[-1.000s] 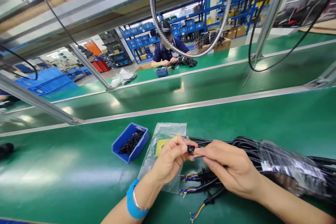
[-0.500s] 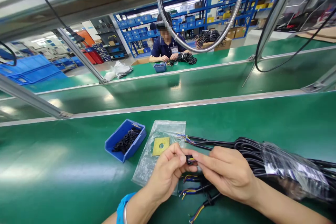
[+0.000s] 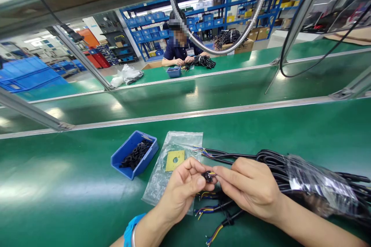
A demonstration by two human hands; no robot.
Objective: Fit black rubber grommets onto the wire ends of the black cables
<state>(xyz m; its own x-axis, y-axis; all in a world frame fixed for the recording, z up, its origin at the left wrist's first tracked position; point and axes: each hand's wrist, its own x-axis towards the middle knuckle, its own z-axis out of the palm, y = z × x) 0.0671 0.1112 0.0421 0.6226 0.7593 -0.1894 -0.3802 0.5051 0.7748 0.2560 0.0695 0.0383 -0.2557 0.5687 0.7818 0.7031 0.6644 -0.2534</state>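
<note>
My left hand pinches a small black plastic piece between thumb and fingers. Coloured wire ends, yellow and white among them, show at this piece. My right hand has its thumb and index finger closed on these wires, right beside the left fingertips. Whether the wires pass through the piece cannot be told. Behind and under the right hand lies a bundle of black cables with stripped multicoloured ends. Several cable ends stick out below my hands, some carrying black pieces.
A blue bin of small black parts stands left of my hands. Beside it, a yellow square plate with a hole rests on a clear plastic bag. Across the bench a co-worker handles cables. A metal rail borders the green table.
The black piece has turned in my left fingers, and its open face with the wires shows more. My left thumb has shifted lower. The whole view has moved slightly.
</note>
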